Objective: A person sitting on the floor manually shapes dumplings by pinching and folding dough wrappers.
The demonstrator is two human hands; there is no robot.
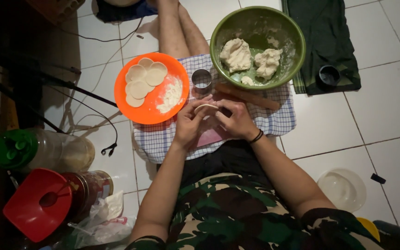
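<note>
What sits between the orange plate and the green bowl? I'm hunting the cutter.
A round metal cutter stands there on the checked cloth, seen from the head camera.

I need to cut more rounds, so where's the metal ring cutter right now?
In the head view, the metal ring cutter stands on the checked cloth, between the orange plate and the green bowl, just beyond the rolling pin.

Both bare arms reach forward and bend in so the hands meet in the middle. The left hand [190, 121] and the right hand [237, 121] sit close together — fingers curled, fingertips pinching. A dark band circles the right wrist — legs stretch out ahead.
</note>
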